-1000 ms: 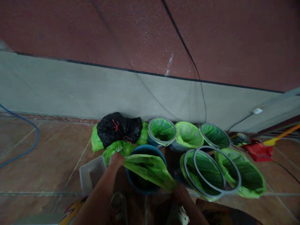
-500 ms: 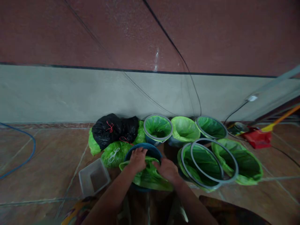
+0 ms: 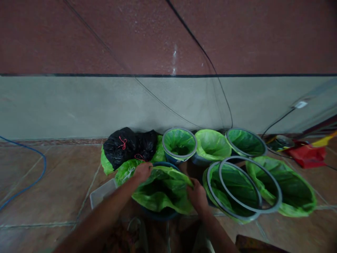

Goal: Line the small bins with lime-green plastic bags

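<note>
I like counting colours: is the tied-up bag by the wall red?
No, the tied bag by the wall is black; only its small tie string is red.

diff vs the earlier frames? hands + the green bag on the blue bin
Both hands have moved apart to opposite sides of the green bag: left hand grips its far left edge, right hand its right edge. The bag, flat and crumpled before, is now spread open over the blue bin. Unchanged: the lined bins by the wall, the black bag, the loose grey rings, the clear tub.
</note>
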Available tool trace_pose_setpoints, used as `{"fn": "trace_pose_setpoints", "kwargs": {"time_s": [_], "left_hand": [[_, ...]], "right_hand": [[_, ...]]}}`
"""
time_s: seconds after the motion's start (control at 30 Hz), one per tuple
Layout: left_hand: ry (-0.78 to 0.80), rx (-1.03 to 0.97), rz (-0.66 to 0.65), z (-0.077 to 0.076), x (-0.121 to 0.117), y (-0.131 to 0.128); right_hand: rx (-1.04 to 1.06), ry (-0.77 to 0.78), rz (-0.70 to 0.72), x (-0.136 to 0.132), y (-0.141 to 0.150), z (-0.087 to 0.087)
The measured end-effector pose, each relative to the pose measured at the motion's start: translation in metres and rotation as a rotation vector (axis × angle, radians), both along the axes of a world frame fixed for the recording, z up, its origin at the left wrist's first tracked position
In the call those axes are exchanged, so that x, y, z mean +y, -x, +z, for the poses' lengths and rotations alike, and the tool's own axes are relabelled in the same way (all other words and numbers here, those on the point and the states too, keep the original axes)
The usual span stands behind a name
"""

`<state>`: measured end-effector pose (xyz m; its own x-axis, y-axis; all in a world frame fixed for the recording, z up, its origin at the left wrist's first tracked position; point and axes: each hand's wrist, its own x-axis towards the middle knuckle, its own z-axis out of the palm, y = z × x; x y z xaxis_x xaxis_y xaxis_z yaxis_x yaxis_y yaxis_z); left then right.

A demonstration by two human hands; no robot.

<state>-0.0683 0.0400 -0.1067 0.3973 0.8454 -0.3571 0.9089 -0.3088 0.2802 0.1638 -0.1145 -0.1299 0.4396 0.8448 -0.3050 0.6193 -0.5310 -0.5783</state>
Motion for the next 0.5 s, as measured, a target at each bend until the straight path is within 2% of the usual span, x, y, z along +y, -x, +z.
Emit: {"fn": "trace_pose_setpoints", "kwargs": {"time_s": [0.07,0.13,0.2,0.3,0.37,0.43,0.5], "left_hand": [[0.031,-0.017,0.035,0.008,0.011,0.021],[0.051,-0.021,0.061,0.012,0.014,0.039],[0.046,-0.025,0.095,0.013,0.011,0.049],[-0.003,-0.052,0.116,0.009,0.002,0.047],[-0.039,-0.074,0.087,0.007,-0.001,0.039],[-0.056,-0.091,0.054,0.008,-0.001,0.033],[-0.062,-0.117,0.032,0.010,0.001,0.031]], "right_hand": [[0.012,0.056,0.000,-0.002,-0.012,-0.007],[-0.031,0.151,0.092,-0.003,-0.015,-0.009],[-0.131,0.208,0.190,0.000,-0.010,-0.004],[-0.277,0.147,0.291,0.014,0.009,0.014],[-0.292,0.074,0.372,0.028,0.024,0.023],[-0.279,0.042,0.442,0.042,0.037,0.026],[-0.292,0.068,0.468,0.053,0.043,0.021]]}}
